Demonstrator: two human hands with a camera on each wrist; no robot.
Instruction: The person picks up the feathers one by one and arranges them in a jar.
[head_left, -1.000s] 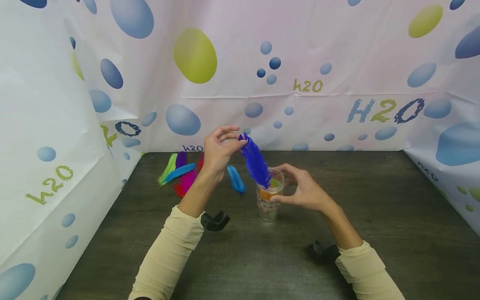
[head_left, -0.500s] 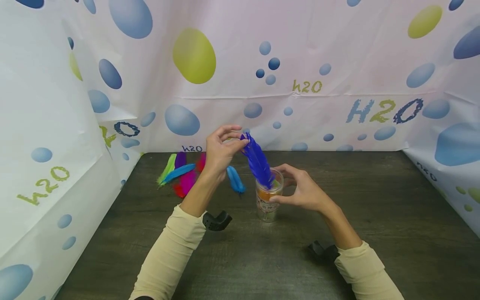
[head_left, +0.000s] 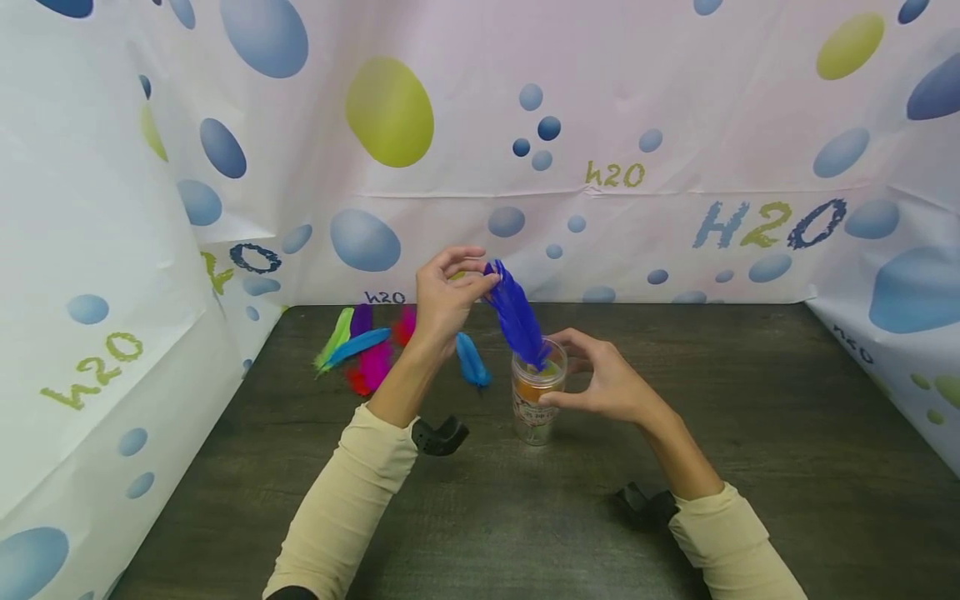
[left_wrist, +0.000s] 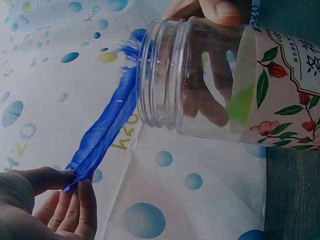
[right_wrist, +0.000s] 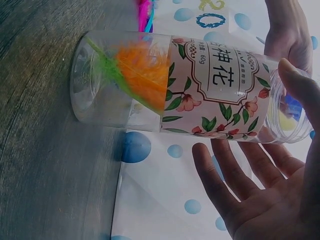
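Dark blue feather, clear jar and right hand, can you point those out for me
Dark blue feather [left_wrist: 106,122]: left wrist view, middle of its vane.
Clear jar [right_wrist: 200,86]: right wrist view, on its label.
Right hand [head_left: 609,382]: head view, on its back.

Clear jar [head_left: 536,402]: transparent, smooth, high gloss; glass or plastic, cannot tell. Threaded neck [left_wrist: 162,75] ridged, catching bright streaks. Label [right_wrist: 220,82] smooth, printed, paper or film. Blue feather [left_wrist: 106,127]: fine barbs, faint sheen along the vane, frayed and downy at the jar end. Orange feather [right_wrist: 142,67] inside, matt and fluffy. Tabletop [head_left: 540,525] dark, wood-grained, dull sheen. Backdrop sheet [head_left: 480,179] smooth, thin-looking, creased. Sleeves [head_left: 345,492] of soft matt cloth, wrinkled. Black wrist mounts [head_left: 441,437]: plastic-looking, matt.
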